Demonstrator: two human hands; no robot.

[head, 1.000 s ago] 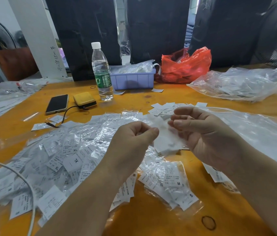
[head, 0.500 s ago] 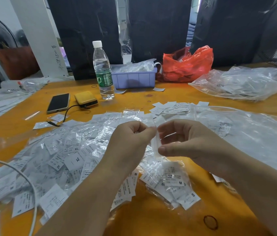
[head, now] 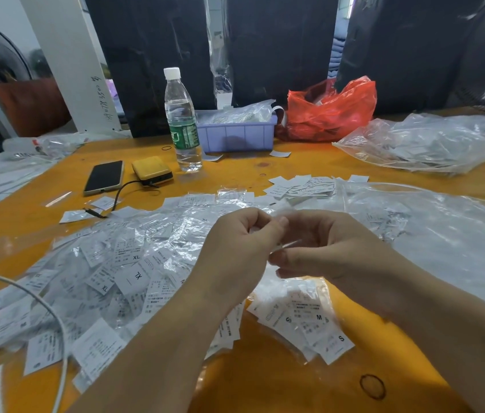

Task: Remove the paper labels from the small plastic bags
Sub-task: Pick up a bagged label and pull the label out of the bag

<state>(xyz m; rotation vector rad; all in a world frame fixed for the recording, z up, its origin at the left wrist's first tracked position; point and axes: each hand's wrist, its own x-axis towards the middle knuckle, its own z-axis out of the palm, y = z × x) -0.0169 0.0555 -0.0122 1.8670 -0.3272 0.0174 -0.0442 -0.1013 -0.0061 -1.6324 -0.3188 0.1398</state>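
Note:
My left hand (head: 236,248) and my right hand (head: 333,248) meet above the middle of the orange table (head: 265,380). Between their fingertips they pinch one small clear plastic bag with a white paper label (head: 283,245), seen nearly edge-on and partly hidden by my fingers. Under and left of my hands spreads a heap of small bagged labels (head: 122,272) printed XL. A smaller bundle of bagged labels (head: 309,320) marked S and M lies just below my right hand. Loose white paper labels (head: 301,186) lie behind my hands.
A water bottle (head: 181,120), a phone (head: 104,177) and a yellow power bank (head: 152,171) stand at the back left. A purple bin (head: 238,134) and a red bag (head: 330,111) are behind. Large clear plastic bags (head: 426,141) cover the right side. A white cable (head: 41,305) crosses front left.
My hands have drawn close together. The flat white label held out a second ago is now turned edge-on and pinched tightly between both hands' fingertips.

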